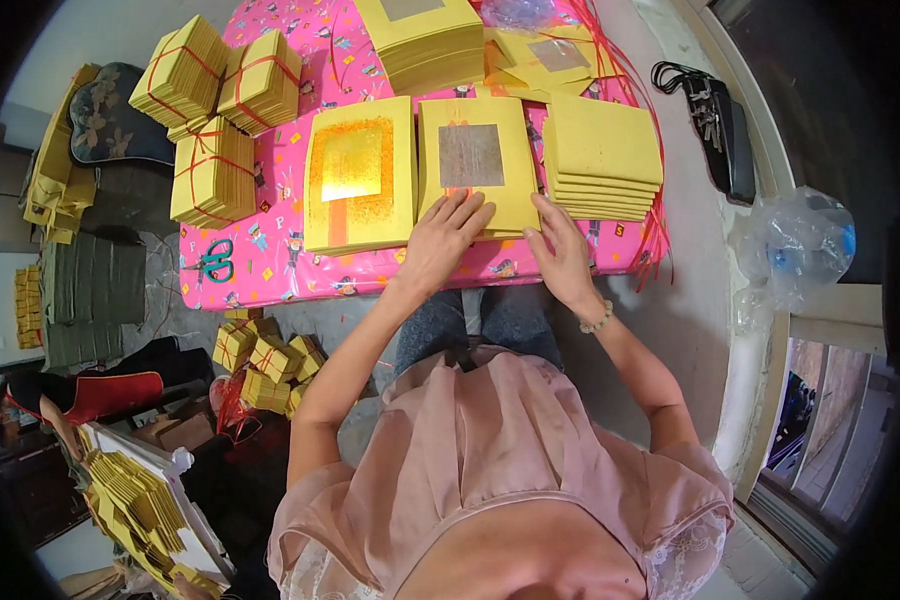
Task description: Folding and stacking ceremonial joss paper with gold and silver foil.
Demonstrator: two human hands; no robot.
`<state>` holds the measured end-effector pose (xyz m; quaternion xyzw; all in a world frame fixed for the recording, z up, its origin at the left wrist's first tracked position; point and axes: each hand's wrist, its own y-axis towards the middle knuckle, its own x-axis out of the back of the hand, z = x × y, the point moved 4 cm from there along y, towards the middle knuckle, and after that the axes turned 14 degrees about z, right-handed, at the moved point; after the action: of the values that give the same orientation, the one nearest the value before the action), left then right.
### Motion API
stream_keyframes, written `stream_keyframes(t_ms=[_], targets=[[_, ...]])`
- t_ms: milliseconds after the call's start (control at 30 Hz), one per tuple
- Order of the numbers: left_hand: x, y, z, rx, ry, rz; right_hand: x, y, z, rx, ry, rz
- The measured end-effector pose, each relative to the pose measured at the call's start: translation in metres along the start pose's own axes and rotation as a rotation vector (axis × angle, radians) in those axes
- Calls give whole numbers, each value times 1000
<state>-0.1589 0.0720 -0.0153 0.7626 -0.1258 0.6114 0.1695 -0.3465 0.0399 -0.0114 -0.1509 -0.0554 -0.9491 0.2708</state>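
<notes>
A stack of yellow paper sheets with a silver square on top [472,157] lies in front of me. My left hand [444,237] rests on its near left edge, fingers stretched out over the paper. My right hand [562,252] is at its near right corner, fingers extended and apart, gripping nothing that I can see. To the left lies another yellow stack, printed with a gold square and orange border [353,180]. On the right is a plain yellow stack in slightly offset layers [602,155].
Bundles tied with red string [214,172] and green-handled scissors [217,262] lie on the pink tablecloth [270,282]. A taller yellow stack [428,50] stands behind. Red strings [638,70] hang along the right edge. A co-worker's arm [62,428] is at lower left, beside more yellow paper [140,505].
</notes>
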Motion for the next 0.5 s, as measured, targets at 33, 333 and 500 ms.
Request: stream_keyframes(t_ms=[33, 333, 500], targets=[[0, 1, -1, 1, -16, -11, 0, 1, -3, -1, -1, -4], [-4, 0, -8, 31, -107, -47, -1, 8, -17, 9, 371, -82], [10, 4, -9, -37, -101, -15, 2, 7, -26, -76, 378, -138]])
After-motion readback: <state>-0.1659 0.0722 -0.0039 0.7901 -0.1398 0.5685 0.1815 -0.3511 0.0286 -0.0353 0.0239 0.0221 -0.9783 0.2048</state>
